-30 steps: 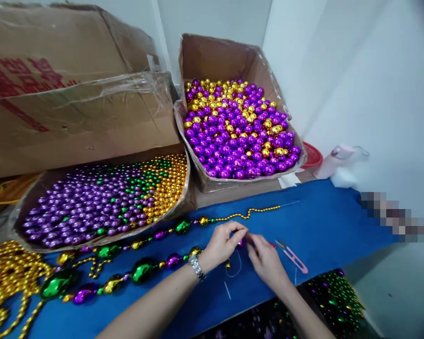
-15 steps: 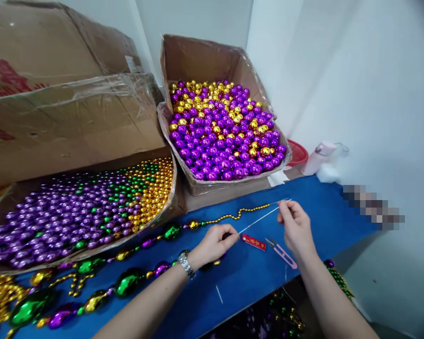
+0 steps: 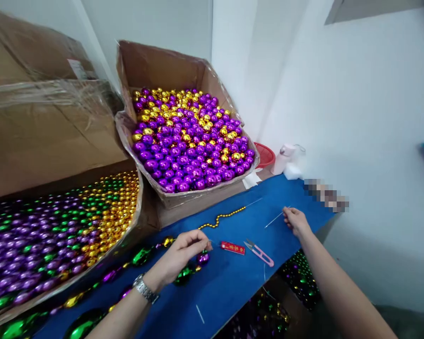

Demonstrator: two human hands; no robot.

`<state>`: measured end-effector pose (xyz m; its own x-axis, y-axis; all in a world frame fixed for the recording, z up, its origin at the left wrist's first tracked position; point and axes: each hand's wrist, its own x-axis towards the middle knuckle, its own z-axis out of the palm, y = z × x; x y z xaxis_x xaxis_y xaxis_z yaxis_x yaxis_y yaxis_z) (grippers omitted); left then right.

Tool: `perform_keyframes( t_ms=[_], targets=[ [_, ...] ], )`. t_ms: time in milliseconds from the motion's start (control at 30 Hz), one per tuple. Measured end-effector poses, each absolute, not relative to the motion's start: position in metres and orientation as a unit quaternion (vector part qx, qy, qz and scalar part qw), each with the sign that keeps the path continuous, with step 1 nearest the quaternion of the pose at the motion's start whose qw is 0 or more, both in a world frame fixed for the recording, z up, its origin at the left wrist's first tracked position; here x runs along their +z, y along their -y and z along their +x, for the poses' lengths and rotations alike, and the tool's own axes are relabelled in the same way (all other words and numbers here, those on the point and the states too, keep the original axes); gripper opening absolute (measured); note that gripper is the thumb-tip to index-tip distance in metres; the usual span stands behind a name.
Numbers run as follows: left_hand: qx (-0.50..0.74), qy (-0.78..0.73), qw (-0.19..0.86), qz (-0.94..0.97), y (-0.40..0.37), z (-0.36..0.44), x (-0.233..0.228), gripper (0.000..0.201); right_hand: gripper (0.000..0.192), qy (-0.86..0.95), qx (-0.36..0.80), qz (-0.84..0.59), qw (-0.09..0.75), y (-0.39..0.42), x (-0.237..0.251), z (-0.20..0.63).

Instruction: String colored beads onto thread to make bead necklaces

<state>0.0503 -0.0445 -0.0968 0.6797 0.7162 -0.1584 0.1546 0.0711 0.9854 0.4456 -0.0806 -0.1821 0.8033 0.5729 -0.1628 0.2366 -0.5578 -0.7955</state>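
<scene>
We see a bead string (image 3: pixel 183 273) lying at lower centre of the frame on the blue table (image 3: pixel 233 282), partly threaded with big green, gold and purple beads. Our left hand (image 3: pixel 178 256) pinches its end near a purple bead (image 3: pixel 202 258), while our right hand (image 3: pixel 296 221) at centre right is closed on a thin needle (image 3: pixel 273 220). We judge the stringing as underway, with more beads to add. Any thread between the hands is too fine to make out. Between them lie a red packet (image 3: pixel 232 248) and pink snips (image 3: pixel 258 252). Behind, a box of loose beads (image 3: pixel 191 141) sits full; the bead string runs off the lower left edge.
</scene>
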Motion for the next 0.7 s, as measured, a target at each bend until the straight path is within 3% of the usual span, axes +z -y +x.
perform_keyframes(
  t_ms=[167, 433, 567, 700],
  targets=[
    [0.239, -0.326, 0.669, 0.624, 0.043, 0.058, -0.071, 0.022, 0.031, 0.367, 0.086, -0.886, 0.271, 0.071, -0.17, 0.441],
    [0.303, -0.365, 0.657, 0.586, 0.036, 0.061, -0.042, 0.02, 0.029, 0.618, 0.059, -0.782, 0.057, 0.017, -0.172, 0.38],
    [0.331, -0.366, 0.677, 0.545, 0.038, 0.053, -0.045, 0.019, 0.028, 0.648, 0.056, -0.76, 0.001, 0.008, -0.164, 0.369],
    [0.364, -0.368, 0.681, 0.519, 0.038, 0.044, -0.051, 0.02, 0.029, 0.665, 0.084, -0.742, -0.004, 0.016, -0.139, 0.365]
  ],
)
